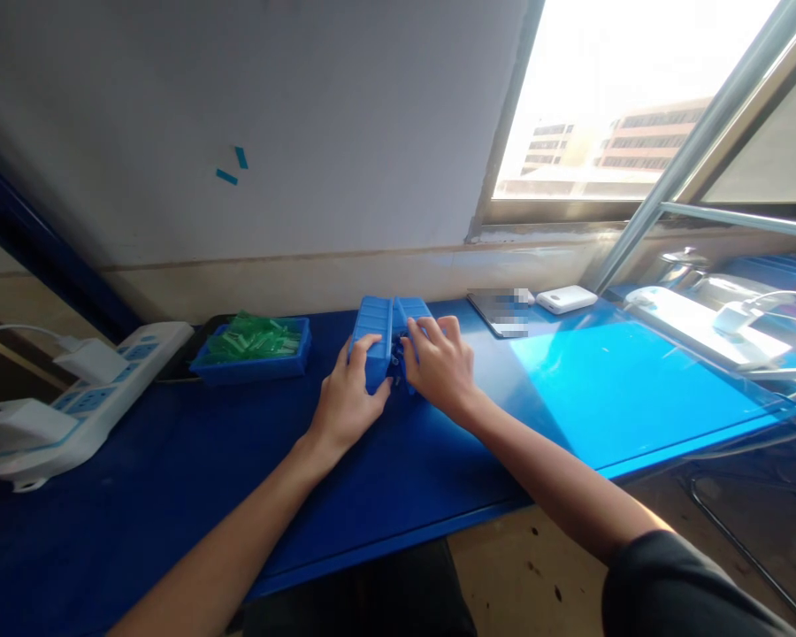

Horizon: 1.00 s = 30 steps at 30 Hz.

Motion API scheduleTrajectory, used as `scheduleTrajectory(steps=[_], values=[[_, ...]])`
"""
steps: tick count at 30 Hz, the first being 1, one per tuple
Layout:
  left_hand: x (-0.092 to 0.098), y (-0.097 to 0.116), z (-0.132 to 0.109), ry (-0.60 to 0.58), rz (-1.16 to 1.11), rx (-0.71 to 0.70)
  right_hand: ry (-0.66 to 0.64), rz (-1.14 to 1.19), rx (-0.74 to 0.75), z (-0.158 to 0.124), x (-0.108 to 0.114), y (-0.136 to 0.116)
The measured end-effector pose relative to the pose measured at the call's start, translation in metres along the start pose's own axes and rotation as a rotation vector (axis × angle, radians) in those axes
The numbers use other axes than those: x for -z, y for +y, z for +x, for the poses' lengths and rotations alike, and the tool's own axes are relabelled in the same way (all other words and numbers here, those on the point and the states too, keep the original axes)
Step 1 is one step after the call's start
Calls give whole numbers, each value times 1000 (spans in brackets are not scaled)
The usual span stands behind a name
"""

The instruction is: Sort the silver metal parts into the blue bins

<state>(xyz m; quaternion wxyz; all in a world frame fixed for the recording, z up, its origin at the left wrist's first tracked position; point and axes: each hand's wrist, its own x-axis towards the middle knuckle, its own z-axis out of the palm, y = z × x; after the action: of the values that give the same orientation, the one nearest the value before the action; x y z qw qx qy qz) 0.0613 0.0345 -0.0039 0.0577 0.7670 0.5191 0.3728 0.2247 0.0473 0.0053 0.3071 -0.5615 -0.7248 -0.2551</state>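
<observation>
Near the back of the blue table, my left hand (346, 394) is closed on a blue plastic bin (373, 317) with ribbed walls, which is tipped on its side. My right hand (443, 364) grips a second blue bin (414, 308) just to the right, its fingers over the near part and covering much of it. The two bins lean close together, their openings apparently facing each other. Small dark pieces (396, 356) show in the gap between them; their kind is too small to make out.
To the left, a blue tray (252, 372) holds a heap of green and clear pieces (256, 336). A white power strip (103, 402) with plugs lies at the far left. A dark flat device (494, 310), a white box (566, 299) and another power strip (703, 327) are on the right.
</observation>
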Motion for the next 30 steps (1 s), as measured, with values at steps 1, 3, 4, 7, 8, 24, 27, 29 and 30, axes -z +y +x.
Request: scheduleTrajectory(steps=[1, 3, 4, 7, 8, 24, 27, 29, 30], values=[[1, 1, 0, -5, 12, -5, -5, 0, 1, 0, 0, 0], [3, 1, 0, -17, 34, -10, -11, -3, 3, 0, 1, 1], [4, 1, 0, -24, 44, -12, -12, -5, 4, 0, 1, 1], [7, 0, 2, -42, 76, -22, -18, -11, 5, 1, 1, 2], [8, 0, 2, -49, 89, -26, -22, -13, 3, 1, 1, 3], [57, -18, -11, -154, 156, -70, -35, 34, 243, 4, 10, 45], [59, -19, -9, -115, 105, -38, -5, 29, 334, 4, 7, 60], [61, -17, -7, -70, 80, -26, 4, 42, 403, 4, 4, 73], [63, -16, -5, -44, 74, -23, 2, 52, 435, 3, 2, 80]])
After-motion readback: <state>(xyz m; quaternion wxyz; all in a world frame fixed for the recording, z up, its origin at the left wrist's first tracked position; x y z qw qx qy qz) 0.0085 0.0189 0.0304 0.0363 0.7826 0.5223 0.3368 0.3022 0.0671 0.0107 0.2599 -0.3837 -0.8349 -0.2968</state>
